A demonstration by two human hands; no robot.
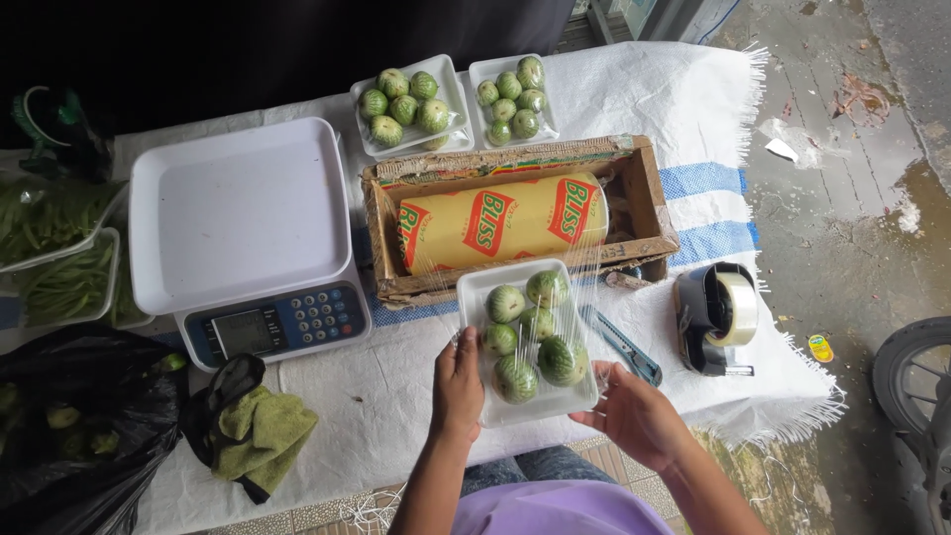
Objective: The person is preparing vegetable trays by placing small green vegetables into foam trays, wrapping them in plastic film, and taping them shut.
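black bag (pixel 69 436) and green cloth (pixel 260 428) far left | white scale (pixel 243 233) behind | left hand (pixel 458 384) grips white tray of green eggplants (pixel 525 342) — film-covered, at table edge before cardboard box (pixel 515 218) | right hand (pixel 634 414) open, cupping tray's right corner | tape dispenser (pixel 718 319) — right

Person's forearms were bare to the elbow, no sleeves in view. Left hand (pixel 458 384) and right hand (pixel 634 414) wore no gloves, rings or watch. Lilac top (pixel 555 507) covered the torso; blue denim (pixel 540 464) showed at the lap.
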